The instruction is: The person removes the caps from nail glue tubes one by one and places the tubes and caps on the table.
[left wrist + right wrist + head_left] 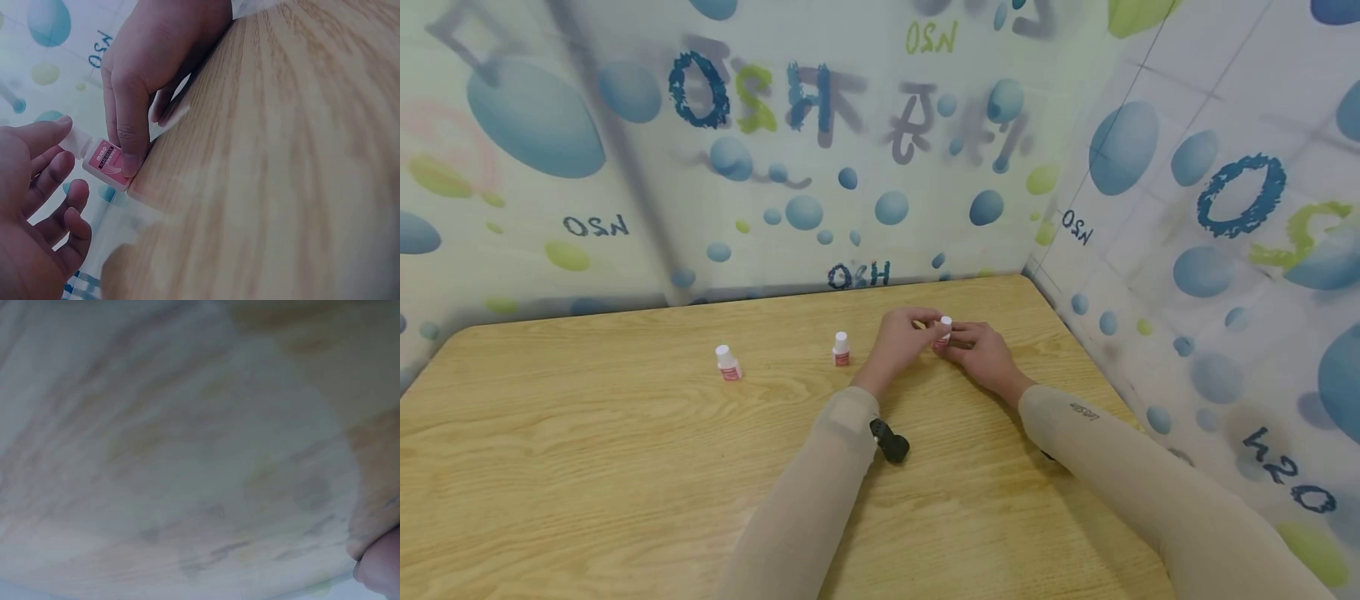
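A small white nail glue bottle with a pink label stands upright on the wooden table, between both hands. My left hand has its thumb and index finger at the white cap, pinching it. In the left wrist view, the other fingers of that hand curl loosely beside the bottle. Low on the labelled body, my right hand holds the bottle, its fingertip pressed over the label's edge. Only a fingertip shows in the blurred right wrist view.
Two similar bottles stand to the left on the table: one nearer bottle just left of my left forearm, another bottle farther left. Patterned walls rise along the table's back and right edges. A black device hangs at my left wrist.
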